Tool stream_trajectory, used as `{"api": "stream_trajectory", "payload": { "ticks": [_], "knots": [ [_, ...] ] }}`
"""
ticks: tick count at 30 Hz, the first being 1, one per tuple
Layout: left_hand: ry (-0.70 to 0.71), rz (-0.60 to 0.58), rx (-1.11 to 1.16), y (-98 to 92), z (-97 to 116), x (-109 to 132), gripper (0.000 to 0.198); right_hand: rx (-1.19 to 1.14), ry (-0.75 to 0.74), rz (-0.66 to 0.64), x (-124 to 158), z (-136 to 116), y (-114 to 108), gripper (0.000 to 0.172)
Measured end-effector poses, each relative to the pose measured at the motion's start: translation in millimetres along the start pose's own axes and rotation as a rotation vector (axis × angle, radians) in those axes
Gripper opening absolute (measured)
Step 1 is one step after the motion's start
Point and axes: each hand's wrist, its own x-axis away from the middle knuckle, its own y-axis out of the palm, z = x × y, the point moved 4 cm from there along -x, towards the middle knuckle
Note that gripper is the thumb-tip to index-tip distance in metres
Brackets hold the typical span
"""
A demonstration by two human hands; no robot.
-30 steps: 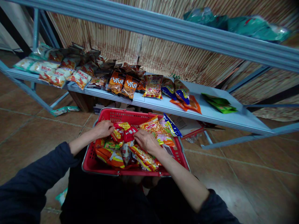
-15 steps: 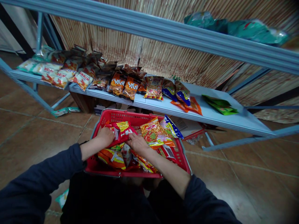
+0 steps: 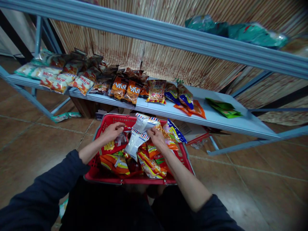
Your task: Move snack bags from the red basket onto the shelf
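My right hand (image 3: 157,138) pinches the edge of a white packet (image 3: 136,142) with red and blue striped ends, near its middle seam. Another white section with the same stripes continues above that seam. To the left, my left hand (image 3: 112,132) has its fingers curled at the upper edge of a red snack bag (image 3: 117,144) with a yellow patch. Both hands are over a red shopping basket (image 3: 90,173). Among the bags inside are an orange and yellow bag (image 3: 115,164) and a red and yellow packet (image 3: 151,165). A blue and yellow bag (image 3: 176,131) leans on the right rim.
Behind the basket, a light-blue shelf (image 3: 216,121) carries white snack bags (image 3: 61,82), orange-brown bags (image 3: 132,92) and green packets (image 3: 223,108). A blue beam (image 3: 154,30) crosses above. Green packets (image 3: 64,117) lie on the tiled floor at left.
The red bag has turned and shifted lower left. The white striped packet has come into view in my right hand, which has moved right and slightly up. My left hand has risen slightly.
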Motion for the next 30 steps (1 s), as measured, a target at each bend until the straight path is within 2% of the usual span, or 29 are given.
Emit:
{"api": "stream_trajectory", "payload": {
  "ticks": [4, 7, 9, 11, 14, 17, 19, 25, 28, 30],
  "knots": [
    [0.057, -0.054, 0.143, 25.6, 3.2, 7.9, 0.052, -0.232, 0.093, -0.014, 0.1, -5.3, 8.2, 0.026],
    [0.021, -0.020, 0.199, 36.6, 1.0, 9.3, 0.062, -0.383, 0.142, -0.007, 4.9, -12.5, 14.8, 0.027],
    [-0.012, 0.007, 0.162, 39.9, -3.6, 8.6, 0.064, -0.377, 0.136, 0.021, 6.7, -18.8, 15.3, 0.027],
    [0.008, 0.011, 0.138, 41.7, -6.6, 9.4, 0.069, -0.274, 0.064, 0.038, 7.5, -28.4, 14.8, 0.024],
    [0.016, 0.020, 0.209, 43.1, -9.6, 16.2, 0.080, 0.103, -0.141, -0.009, 13.1, -46.7, 21.1, 0.018],
    [-0.057, 0.074, 0.273, 44.6, -11.7, 27.8, 0.072, 0.462, -0.251, -0.066, 27.2, -55.6, 36.3, 0.019],
    [-0.097, 0.103, 0.313, 48.1, -11.0, 35.4, 0.066, 0.593, -0.293, -0.082, 38.9, -57.7, 47.2, 0.020],
    [-0.099, 0.304, 0.573, 60.2, -2.0, 41.5, 0.050, 0.685, -0.365, -0.216, 66.1, -65.7, 72.1, 0.016],
    [-0.108, 0.340, 0.735, 62.0, 1.3, 36.6, 0.039, 0.607, -0.439, -0.314, 72.0, -72.2, 73.4, 0.021],
    [-0.163, 0.342, 0.821, 59.0, 0.0, 33.8, 0.037, 0.513, -0.457, -0.333, 71.9, -71.7, 66.3, 0.023]
  ]
}}
